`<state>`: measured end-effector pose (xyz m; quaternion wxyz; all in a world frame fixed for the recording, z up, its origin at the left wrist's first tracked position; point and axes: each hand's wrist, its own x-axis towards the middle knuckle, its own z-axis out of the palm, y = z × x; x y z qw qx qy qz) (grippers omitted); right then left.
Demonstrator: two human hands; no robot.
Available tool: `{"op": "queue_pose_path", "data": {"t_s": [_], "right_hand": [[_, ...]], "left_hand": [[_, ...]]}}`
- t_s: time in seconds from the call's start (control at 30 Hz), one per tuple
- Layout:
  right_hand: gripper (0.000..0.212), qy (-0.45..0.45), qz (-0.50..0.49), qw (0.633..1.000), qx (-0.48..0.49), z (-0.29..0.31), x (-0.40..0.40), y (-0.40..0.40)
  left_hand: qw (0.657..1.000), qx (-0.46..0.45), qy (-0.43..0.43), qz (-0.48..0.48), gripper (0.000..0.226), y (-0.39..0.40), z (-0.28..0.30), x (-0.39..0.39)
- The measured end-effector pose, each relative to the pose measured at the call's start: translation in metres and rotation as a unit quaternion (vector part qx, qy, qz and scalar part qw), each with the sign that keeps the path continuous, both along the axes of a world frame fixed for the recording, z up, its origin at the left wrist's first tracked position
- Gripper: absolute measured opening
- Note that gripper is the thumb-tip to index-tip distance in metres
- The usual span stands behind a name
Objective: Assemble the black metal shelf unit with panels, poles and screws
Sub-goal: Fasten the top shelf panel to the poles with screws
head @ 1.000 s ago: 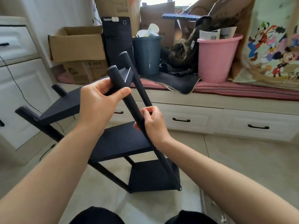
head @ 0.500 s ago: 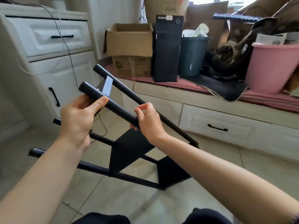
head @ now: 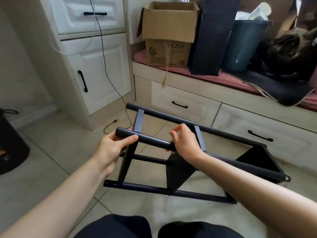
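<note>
The black metal shelf unit (head: 178,170) lies on its side over the tiled floor, poles running left to right, with three black panels set crosswise between them. My left hand (head: 114,148) grips the left end of the near upper pole (head: 151,140). Further along the same pole, my right hand (head: 186,143) wraps around it with the forefinger and thumb raised. The far upper pole (head: 171,118) runs behind both hands. A small screw or foot shows at the right end of one pole (head: 287,178).
A white cabinet (head: 96,66) stands at the left with a black cable (head: 106,66) hanging down to the floor. A drawer bench (head: 188,103) behind carries a cardboard box (head: 169,26), a black tower (head: 212,36) and a dark bin (head: 245,43). A black bag (head: 10,148) sits far left.
The shelf unit has been tipped from leaning upright to lying on its side, its top swinging left. Both hands stayed on the near pole, and the view turned left and down.
</note>
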<state>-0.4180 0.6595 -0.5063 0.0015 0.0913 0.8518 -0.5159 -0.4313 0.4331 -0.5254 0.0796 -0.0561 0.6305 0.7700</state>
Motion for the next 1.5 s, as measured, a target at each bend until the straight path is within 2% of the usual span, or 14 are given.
{"op": "queue_pose_path", "data": {"t_s": [0.17,0.4,0.57,0.8,1.0,1.17,1.23,1.37,1.5], "right_hand": [[0.016,-0.051,0.015,0.996,0.078,-0.041,-0.004,0.005],[0.016,-0.088,0.055,0.988,0.115,-0.081,-0.008,0.019],[0.009,-0.096,0.077,0.985,0.121,-0.098,-0.008,0.029],[0.01,-0.123,0.127,0.976,0.124,-0.099,-0.017,0.032],[0.011,-0.173,0.164,0.971,0.006,-0.095,-0.029,0.024],[0.015,-0.237,0.188,0.947,-0.105,-0.102,-0.049,0.007],[0.016,-0.268,0.189,0.935,-0.134,-0.107,-0.059,0.003],[0.011,-0.337,0.199,0.903,-0.177,-0.116,-0.077,0.0],[0.012,-0.379,0.233,0.87,-0.215,-0.125,-0.087,0.001]], "left_hand": [[0.998,-0.001,-0.063,0.012,0.066,-0.003,-0.059,0.005],[0.994,-0.049,-0.094,0.002,0.073,-0.002,-0.108,0.01],[0.985,-0.15,-0.072,-0.036,0.052,-0.003,-0.117,0.016],[0.956,-0.283,-0.041,-0.067,0.041,-0.009,-0.108,0.012],[0.93,-0.352,-0.026,-0.104,0.028,-0.013,-0.1,0.008],[0.902,-0.404,-0.003,-0.151,0.048,-0.017,-0.096,0.001],[0.878,-0.443,0.016,-0.183,0.054,-0.019,-0.094,-0.003],[0.825,-0.476,0.114,-0.281,0.075,-0.022,-0.088,-0.02],[0.781,-0.48,0.223,-0.331,0.087,-0.022,-0.081,-0.038]]}}
